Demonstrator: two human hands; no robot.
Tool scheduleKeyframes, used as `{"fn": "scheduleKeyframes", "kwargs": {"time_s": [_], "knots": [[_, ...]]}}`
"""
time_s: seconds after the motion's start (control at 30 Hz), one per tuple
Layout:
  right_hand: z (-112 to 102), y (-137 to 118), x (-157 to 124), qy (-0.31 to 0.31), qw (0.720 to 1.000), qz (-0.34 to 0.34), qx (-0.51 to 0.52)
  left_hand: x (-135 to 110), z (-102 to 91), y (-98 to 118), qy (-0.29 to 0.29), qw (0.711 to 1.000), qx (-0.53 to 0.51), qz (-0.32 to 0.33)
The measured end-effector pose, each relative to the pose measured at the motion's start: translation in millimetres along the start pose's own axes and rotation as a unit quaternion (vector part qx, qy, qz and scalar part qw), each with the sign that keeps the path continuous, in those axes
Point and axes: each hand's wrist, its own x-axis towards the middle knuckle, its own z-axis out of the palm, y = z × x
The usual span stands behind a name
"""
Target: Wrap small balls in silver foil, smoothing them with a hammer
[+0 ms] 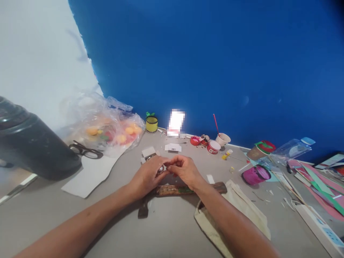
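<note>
My left hand (pixel 149 175) is curled round a small shiny silver thing (pixel 160 169), largely hidden by the fingers. My right hand (pixel 186 171) meets it fingertip to fingertip, thumb and forefinger pinched; whatever lies between them is too small to make out. Just behind my left hand an open white box (pixel 148 151) shows more shiny metal. Below both hands lies a hammer (pixel 172 190) with a worn wooden handle, its dark head towards the left. A pale cloth bag (pixel 242 204) lies partly beneath my right forearm.
A large dark bottle (pixel 37 143), glasses (pixel 87 150) and a plastic bag (pixel 107 125) stand left. A flat white box (pixel 173 147), yellow pot (pixel 151 124), paper cup (pixel 223 139) and red tub (pixel 214 147) sit behind. Rightward are a magenta pot (pixel 256 175) and power strip (pixel 319 225).
</note>
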Motion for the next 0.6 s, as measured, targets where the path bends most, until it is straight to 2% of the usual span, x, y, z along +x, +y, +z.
{"fn": "scheduleKeyframes", "kwargs": {"time_s": [0.1, 0.17, 0.23, 0.33, 0.43, 0.6], "knots": [[-4.1, -3.7, 0.6, 0.008, 1.0, 0.004, 0.008, 1.9, -6.0, 6.6, -0.006, 0.993, -0.088, -0.081], [-6.9, -6.1, 0.8, 0.001, 0.999, 0.018, 0.045, 2.7, -9.2, 8.7, -0.033, 0.976, -0.159, -0.145], [-8.7, -8.0, 0.4, -0.018, 0.995, 0.035, 0.095, 3.2, -10.3, 8.7, -0.039, 0.957, -0.224, -0.181], [-9.2, -10.0, -1.3, -0.054, 0.987, 0.045, 0.148, 4.2, -9.5, 7.1, -0.013, 0.931, -0.307, -0.198], [-8.2, -11.2, -3.3, -0.075, 0.983, 0.049, 0.158, 5.4, -9.2, 6.1, -0.017, 0.911, -0.355, -0.209], [-7.7, -12.0, -5.5, -0.078, 0.987, 0.053, 0.131, 5.7, -9.6, 6.5, -0.002, 0.911, -0.359, -0.203]]}}
